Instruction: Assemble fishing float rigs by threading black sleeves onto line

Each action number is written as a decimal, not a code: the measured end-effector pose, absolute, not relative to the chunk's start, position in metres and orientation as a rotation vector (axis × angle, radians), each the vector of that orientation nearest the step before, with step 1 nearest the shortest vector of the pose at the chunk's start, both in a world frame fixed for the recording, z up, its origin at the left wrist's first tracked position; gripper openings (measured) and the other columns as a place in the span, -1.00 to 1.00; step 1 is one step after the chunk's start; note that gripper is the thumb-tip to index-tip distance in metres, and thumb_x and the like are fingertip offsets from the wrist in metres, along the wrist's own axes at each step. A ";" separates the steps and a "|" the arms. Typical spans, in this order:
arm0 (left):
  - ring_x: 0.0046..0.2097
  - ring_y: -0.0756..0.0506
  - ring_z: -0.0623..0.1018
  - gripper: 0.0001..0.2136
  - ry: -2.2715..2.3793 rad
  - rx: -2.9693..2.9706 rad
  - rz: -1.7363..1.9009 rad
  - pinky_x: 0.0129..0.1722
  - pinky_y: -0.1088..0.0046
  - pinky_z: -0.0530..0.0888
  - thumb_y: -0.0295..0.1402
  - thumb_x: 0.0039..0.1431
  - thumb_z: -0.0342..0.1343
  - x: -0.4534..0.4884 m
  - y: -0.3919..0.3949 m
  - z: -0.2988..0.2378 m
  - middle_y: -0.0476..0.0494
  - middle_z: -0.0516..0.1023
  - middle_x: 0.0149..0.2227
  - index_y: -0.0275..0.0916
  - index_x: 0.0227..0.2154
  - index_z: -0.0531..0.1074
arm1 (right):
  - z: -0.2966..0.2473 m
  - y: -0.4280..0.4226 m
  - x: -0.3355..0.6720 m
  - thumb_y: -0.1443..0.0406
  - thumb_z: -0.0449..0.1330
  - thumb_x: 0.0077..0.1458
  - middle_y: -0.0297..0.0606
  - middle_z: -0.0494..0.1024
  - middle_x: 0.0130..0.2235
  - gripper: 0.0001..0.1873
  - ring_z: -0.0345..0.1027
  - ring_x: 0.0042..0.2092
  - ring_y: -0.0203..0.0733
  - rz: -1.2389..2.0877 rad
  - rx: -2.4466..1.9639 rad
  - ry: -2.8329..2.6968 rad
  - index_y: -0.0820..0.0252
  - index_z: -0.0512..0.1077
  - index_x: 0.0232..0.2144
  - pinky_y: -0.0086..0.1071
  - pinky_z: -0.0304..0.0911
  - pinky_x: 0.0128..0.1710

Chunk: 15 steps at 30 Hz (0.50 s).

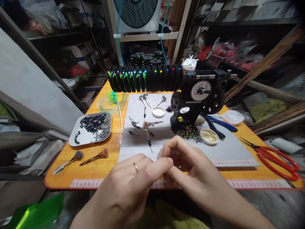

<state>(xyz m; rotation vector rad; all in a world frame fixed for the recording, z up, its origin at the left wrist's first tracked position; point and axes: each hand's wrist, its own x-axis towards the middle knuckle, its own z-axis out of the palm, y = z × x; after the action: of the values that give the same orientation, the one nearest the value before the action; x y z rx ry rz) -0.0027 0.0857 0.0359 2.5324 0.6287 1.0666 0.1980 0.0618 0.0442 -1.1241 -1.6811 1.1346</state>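
Note:
My left hand [128,181], with a ring on one finger, is closed in a pinch near the table's front edge. My right hand [190,168] meets it there, thumb and fingers curled together. Something pale and blurred shows at the fingertips, too small to make out. Just beyond them, on a white sheet [133,149], lies a thin piece with black and orange parts [149,141]. Small black pieces [135,124] and bundles of fine stems with dark tips [152,123] are scattered around it. Colored beads [188,132] lie by a dish of gold bits [209,136].
A black winding machine [200,92] carries a row of black spools [147,78] across the back. At left stands a white tray [73,140] of black tubes and grey bits. Blue-handled pliers [222,124] and red-handled scissors [276,162] lie at right. Behind is a fan [137,12].

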 end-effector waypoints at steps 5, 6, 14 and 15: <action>-0.17 -0.06 0.60 -0.38 0.646 2.275 1.395 -0.12 0.43 0.56 -0.80 0.13 0.08 0.004 0.085 0.022 -0.12 0.63 -0.09 -0.15 0.20 0.30 | 0.045 0.056 0.195 0.49 0.04 0.28 -0.29 0.43 -0.16 -0.77 0.42 -0.17 -0.28 0.735 -1.090 -1.783 0.08 0.27 -0.12 -0.42 0.36 -0.15; -0.13 -0.06 0.60 -0.36 0.677 2.193 1.470 -0.08 0.43 0.55 -0.81 0.12 0.08 0.005 0.084 0.019 -0.09 0.63 -0.06 -0.11 0.20 0.31 | 0.045 0.055 0.195 0.53 0.05 0.24 -0.28 0.43 -0.16 -0.73 0.42 -0.17 -0.27 0.640 -1.082 -1.807 0.09 0.26 -0.12 -0.40 0.36 -0.16; -0.08 -0.07 0.59 -0.27 0.777 1.948 1.639 -0.08 0.38 0.59 -0.86 0.02 0.14 0.007 0.076 0.004 0.00 0.54 -0.06 0.00 0.16 0.37 | 0.036 0.050 0.191 0.57 0.13 0.16 -0.18 0.52 -0.21 -0.64 0.49 -0.16 -0.12 0.131 -1.068 -1.932 0.11 0.22 -0.10 -0.32 0.42 -0.18; -0.06 -0.10 0.59 -0.28 0.797 1.942 1.642 -0.09 0.35 0.59 -0.85 0.02 0.15 0.007 0.075 0.004 -0.01 0.53 -0.07 0.00 0.16 0.37 | 0.036 0.049 0.191 0.59 0.12 0.15 -0.19 0.52 -0.22 -0.62 0.49 -0.17 -0.12 0.114 -1.066 -1.940 0.10 0.22 -0.10 -0.31 0.42 -0.18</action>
<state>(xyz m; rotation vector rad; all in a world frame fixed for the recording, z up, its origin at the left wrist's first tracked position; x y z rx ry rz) 0.0070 0.0755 0.0038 1.9422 0.7972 1.6423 0.1914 0.0491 0.0357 -1.0662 -1.9401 0.1141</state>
